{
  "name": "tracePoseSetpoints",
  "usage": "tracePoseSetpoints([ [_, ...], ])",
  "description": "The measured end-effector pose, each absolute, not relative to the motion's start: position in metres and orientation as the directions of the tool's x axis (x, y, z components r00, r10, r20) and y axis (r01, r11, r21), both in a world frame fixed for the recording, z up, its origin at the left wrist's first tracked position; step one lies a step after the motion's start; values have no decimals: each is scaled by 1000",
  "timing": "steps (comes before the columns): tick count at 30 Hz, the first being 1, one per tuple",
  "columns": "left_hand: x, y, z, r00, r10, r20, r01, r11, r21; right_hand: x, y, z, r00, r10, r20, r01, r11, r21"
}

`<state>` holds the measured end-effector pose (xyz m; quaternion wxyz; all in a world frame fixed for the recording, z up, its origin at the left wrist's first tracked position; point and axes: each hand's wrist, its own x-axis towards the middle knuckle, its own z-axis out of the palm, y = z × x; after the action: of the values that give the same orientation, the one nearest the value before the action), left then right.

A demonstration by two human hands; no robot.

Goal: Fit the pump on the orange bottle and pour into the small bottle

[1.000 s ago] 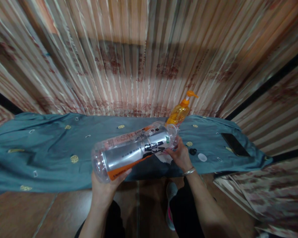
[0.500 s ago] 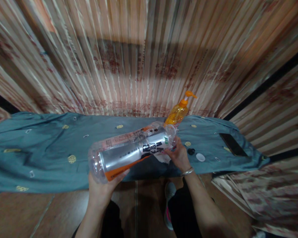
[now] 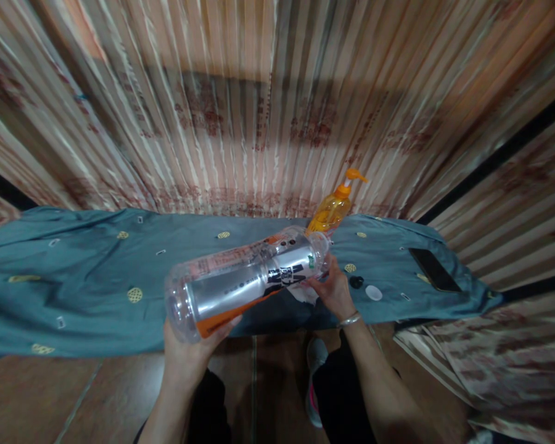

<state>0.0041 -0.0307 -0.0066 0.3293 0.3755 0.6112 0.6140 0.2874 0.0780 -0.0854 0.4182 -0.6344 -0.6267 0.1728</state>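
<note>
A large clear plastic bottle (image 3: 231, 290) with a silver and orange label lies tilted across my two hands, its base to the left and its neck to the upper right. Under the base, my left hand (image 3: 192, 345) is closed around it, thumb along the label. My right hand (image 3: 330, 287) grips the neck end, with some of its fingers hidden behind the plastic. A crumpled white tissue (image 3: 304, 294) shows below the bottle, beside my right hand. Just behind the neck stands a pump bottle (image 3: 330, 209) of orange liquid.
Right of my right hand, a small black object (image 3: 356, 282) and a white round disc (image 3: 374, 293) lie on the blue-green patterned cloth (image 3: 87, 265). A black phone (image 3: 435, 270) rests farther right. Striped curtains (image 3: 240, 123) hang behind the covered table.
</note>
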Motion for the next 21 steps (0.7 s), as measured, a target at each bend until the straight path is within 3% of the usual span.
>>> tracePoseSetpoints([
  [21,8,-29,-2,-535,844,31,28,-19,999,287,78,-86,158,943,292,657,121,-745],
])
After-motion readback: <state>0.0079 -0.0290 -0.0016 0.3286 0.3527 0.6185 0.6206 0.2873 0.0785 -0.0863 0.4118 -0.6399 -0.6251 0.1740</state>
